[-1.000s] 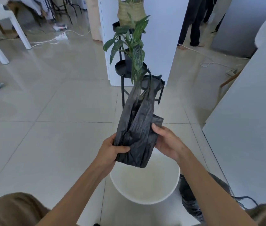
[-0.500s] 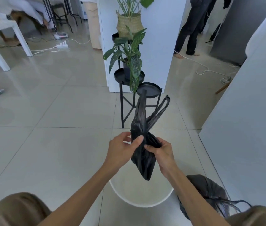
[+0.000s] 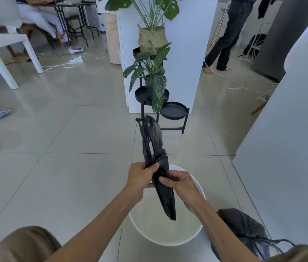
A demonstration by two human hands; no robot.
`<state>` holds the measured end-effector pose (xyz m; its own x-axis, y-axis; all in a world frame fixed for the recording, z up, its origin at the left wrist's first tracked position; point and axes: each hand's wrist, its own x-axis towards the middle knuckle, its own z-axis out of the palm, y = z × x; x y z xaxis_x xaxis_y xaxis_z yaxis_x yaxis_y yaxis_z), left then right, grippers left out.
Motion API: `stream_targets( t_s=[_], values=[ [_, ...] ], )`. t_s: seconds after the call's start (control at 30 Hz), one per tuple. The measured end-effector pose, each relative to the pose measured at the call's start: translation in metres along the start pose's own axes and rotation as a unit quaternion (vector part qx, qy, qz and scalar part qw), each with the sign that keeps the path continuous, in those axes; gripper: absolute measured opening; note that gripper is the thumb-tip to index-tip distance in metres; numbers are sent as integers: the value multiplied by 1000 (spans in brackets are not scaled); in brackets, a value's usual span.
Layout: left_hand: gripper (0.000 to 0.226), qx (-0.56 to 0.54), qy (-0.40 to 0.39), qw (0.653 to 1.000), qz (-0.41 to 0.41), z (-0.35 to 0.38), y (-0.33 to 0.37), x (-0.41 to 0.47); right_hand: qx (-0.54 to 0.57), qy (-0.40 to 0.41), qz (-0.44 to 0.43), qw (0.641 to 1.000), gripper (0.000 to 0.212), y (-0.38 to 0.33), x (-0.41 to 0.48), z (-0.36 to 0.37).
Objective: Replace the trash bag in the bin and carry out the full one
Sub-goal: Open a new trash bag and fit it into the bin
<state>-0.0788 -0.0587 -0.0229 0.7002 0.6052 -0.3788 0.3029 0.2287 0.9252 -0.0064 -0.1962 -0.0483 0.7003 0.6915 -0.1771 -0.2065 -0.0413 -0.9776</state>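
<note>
A crumpled, unopened black trash bag is held upright above a round white bin that has no liner inside. My left hand pinches the bag's left side near its middle. My right hand grips the bag just below, thumb across the plastic. The bag's handle loops stick up and its lower tip hangs inside the bin's mouth. The full, tied black bag sits on the floor right of the bin, partly hidden by my right arm.
A black tiered plant stand with potted plants stands just beyond the bin, against a white pillar. A white wall panel runs along the right. A person stands at the back right; white cables lie on the tiled floor.
Both hands have drawn together on the bag, bunching it narrower. The camera has tilted up, so the bin and the full bag show lower in the frame.
</note>
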Motion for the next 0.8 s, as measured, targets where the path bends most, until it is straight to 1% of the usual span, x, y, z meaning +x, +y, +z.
stream_targets(
  t_s=[0.07, 0.17, 0.27, 0.3, 0.33, 0.37, 0.4, 0.43, 0.47, 0.5, 0.53, 0.57, 0.6, 0.63, 0.67, 0.7, 0.73, 0.77, 0.8],
  values=[
    [18, -19, -17, 1000, 3, -6, -2, 1, 31, -1, 5, 999, 25, 3, -1, -3],
    [20, -41, -67, 997, 13, -15, -6, 1, 96, 14, 28, 995, 24, 5, -4, -6],
    [17, -48, -89, 995, 15, -20, -9, 1, 194, 29, 48, 979, 26, 2, -7, 0],
    [16, -46, -79, 996, 16, -21, -10, 1, 225, 59, 47, 972, 24, 4, -5, 2],
    [17, -45, -59, 997, 18, -23, -9, 1, 229, 110, 45, 966, 20, 5, -3, 4],
    [19, -44, -32, 998, 20, -26, -9, 2, 197, 177, 40, 963, 18, 8, -1, 5],
    [21, -45, -6, 999, 21, -29, -8, 3, 120, 250, 26, 960, 23, 12, 0, 4],
    [22, -52, 17, 998, 22, -33, -8, 3, 5, 306, -3, 952, 32, 17, -1, 3],
    [22, -62, 35, 997, 23, -38, -7, 4, -121, 324, -63, 936, 39, 23, -5, -1],
    [23, -71, 48, 996, 24, -43, -6, 6, -240, 308, -147, 909, 39, 32, -9, -7],
    [23, -80, 58, 995, 28, -49, -4, 7, -330, 265, -204, 883, 33, 40, -13, -11],
    [24, -89, 66, 993, 32, -53, -3, 8, -400, 211, -208, 867, 28, 51, -15, -14],
    [25, -97, 70, 992, 37, -56, -1, 9, -466, 159, -166, 854, 27, 58, -15, -17],
    [25, -100, 70, 992, 41, -56, 2, 9, -535, 106, -85, 834, 28, 63, -14, -15],
    [25, -98, 66, 992, 44, -54, 3, 8, -611, 44, 10, 790, 30, 67, -13, -12],
    [25, -89, 58, 993, 45, -52, 5, 6, -669, -17, 100, 737, 34, 67, -12, -6],
    [24, -80, 47, 995, 45, -48, 5, 4, -695, -59, 168, 696, 41, 62, -12, -1],
    [24, -71, 35, 996, 46, -45, 5, 1, -700, -82, 205, 679, 47, 55, -12, 2],
    [24, -64, 27, 996, 49, -42, 6, -1, -695, -91, 214, 680, 49, 46, -10, 2]
  ],
)
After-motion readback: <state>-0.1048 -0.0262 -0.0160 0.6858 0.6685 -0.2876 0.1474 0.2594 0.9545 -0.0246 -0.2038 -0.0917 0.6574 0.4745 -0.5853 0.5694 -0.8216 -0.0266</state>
